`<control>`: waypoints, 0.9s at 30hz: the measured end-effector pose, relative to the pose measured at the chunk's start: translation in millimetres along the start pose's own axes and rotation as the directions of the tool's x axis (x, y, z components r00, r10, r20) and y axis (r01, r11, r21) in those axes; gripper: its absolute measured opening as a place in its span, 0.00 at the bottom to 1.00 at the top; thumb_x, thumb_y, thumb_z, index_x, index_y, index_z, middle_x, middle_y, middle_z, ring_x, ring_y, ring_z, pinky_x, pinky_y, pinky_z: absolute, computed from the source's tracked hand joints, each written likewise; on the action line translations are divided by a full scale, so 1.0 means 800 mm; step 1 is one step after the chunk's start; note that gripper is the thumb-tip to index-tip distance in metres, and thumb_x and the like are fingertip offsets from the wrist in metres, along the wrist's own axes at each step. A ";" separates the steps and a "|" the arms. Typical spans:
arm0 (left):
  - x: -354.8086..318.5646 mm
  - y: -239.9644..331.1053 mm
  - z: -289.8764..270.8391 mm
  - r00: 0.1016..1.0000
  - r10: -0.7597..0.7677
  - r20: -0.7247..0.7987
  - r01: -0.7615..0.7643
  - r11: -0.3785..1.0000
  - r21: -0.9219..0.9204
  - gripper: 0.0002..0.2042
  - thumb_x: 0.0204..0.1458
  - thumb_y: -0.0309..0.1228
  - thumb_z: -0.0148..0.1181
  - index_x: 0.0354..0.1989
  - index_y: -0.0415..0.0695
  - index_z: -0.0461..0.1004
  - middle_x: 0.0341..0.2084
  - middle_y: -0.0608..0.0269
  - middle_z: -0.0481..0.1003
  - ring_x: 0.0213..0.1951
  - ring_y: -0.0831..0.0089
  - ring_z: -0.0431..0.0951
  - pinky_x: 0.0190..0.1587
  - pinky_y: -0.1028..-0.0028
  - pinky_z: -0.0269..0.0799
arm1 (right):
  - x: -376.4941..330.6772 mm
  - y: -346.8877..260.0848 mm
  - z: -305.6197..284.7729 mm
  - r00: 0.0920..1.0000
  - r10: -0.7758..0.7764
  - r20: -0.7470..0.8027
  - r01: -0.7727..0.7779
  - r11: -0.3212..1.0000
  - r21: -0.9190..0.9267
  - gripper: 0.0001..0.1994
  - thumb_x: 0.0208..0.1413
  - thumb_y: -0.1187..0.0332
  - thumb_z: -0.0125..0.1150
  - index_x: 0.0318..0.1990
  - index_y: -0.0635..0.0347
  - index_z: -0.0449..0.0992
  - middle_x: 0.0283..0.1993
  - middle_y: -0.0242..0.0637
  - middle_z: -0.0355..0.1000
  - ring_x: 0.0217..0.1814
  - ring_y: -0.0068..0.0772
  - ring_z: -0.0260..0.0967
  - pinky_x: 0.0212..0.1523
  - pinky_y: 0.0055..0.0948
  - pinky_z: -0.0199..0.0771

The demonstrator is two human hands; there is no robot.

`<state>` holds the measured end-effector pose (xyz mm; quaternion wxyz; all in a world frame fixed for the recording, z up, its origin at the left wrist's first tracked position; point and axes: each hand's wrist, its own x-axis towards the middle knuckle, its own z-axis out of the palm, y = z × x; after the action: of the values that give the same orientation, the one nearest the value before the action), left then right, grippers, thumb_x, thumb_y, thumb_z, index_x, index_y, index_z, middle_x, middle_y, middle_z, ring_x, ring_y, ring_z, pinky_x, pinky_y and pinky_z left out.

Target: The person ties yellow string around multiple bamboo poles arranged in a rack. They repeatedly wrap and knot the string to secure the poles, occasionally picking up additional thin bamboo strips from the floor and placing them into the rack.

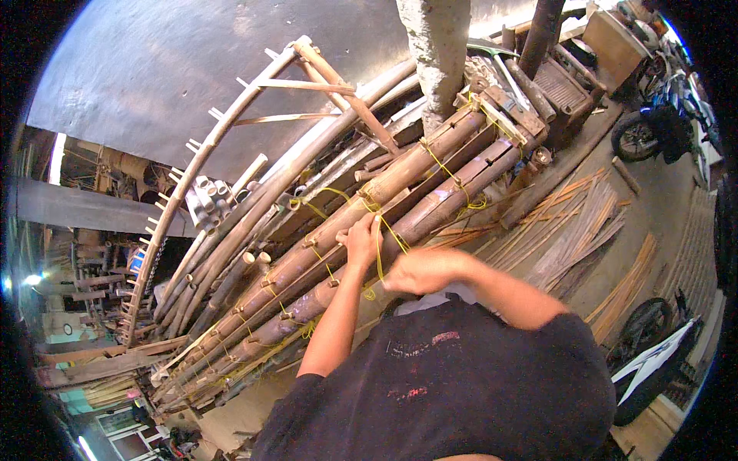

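Two long brown bamboo poles, a far pole [346, 223] and a near pole [415, 217], lie side by side at a slant in front of me. Short pegs stick out along them, and thin yellow cord [393, 234] is tied round them in several places. My left hand [361, 240] is at the gap between the poles, its fingers closed on the cord with the thumb uppermost. Just to its right, my right hand [424, 270] is closed in a fist beside the near pole. A strand of cord runs down from the left hand to the right hand's fingers.
A curved bamboo frame with pegs [207, 142] leans at the left by a grey wall. Behind the poles rise a pale post [434, 61] and stacked bamboo [254, 188]. Split strips [573, 227] lie on the floor at right, with a motorcycle wheel [636, 137] beyond.
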<state>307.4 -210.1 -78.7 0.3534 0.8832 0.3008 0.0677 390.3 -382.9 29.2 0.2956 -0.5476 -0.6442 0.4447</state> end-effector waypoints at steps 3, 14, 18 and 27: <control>0.003 0.030 -0.008 0.998 0.033 -0.052 -0.035 0.999 -0.038 0.14 0.59 0.38 0.49 0.39 0.43 0.78 0.30 0.53 0.79 0.36 0.62 0.78 0.44 0.59 0.64 | -0.014 0.116 0.112 0.925 0.157 -0.345 -0.184 0.982 -0.046 0.22 0.63 0.56 0.48 0.26 0.68 0.70 0.25 0.54 0.69 0.28 0.53 0.67 0.33 0.45 0.66; 0.199 -0.077 0.003 0.954 0.046 -0.296 0.000 0.988 0.156 0.15 0.59 0.37 0.46 0.42 0.38 0.73 0.40 0.41 0.76 0.46 0.42 0.74 0.48 0.51 0.68 | -0.377 0.167 0.170 -0.355 0.362 -0.862 0.916 0.320 -0.243 0.16 0.61 0.56 0.47 0.40 0.61 0.72 0.41 0.38 0.73 0.46 0.34 0.68 0.55 0.40 0.66; 0.199 -0.088 -0.047 0.998 0.054 0.032 -0.060 0.973 0.221 0.18 0.56 0.37 0.48 0.47 0.38 0.75 0.46 0.40 0.74 0.50 0.47 0.74 0.53 0.56 0.68 | -0.375 0.261 0.362 -0.748 0.619 0.239 0.631 0.775 -0.032 0.22 0.65 0.49 0.39 0.52 0.56 0.68 0.59 0.40 0.67 0.58 0.38 0.65 0.56 0.42 0.67; -0.040 -0.178 -0.174 0.939 -0.036 0.342 -0.078 0.946 0.316 0.19 0.56 0.41 0.53 0.50 0.42 0.71 0.46 0.44 0.75 0.52 0.49 0.73 0.57 0.51 0.63 | 0.127 0.055 0.311 0.755 0.624 -0.202 0.501 -0.350 0.791 0.25 0.63 0.49 0.48 0.51 0.65 0.71 0.44 0.43 0.73 0.45 0.40 0.71 0.53 0.43 0.72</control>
<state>166.3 -66.8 -67.3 0.2495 0.9306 0.2320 -0.1337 170.8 -346.4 -128.4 0.7742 -0.2032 0.2093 0.5617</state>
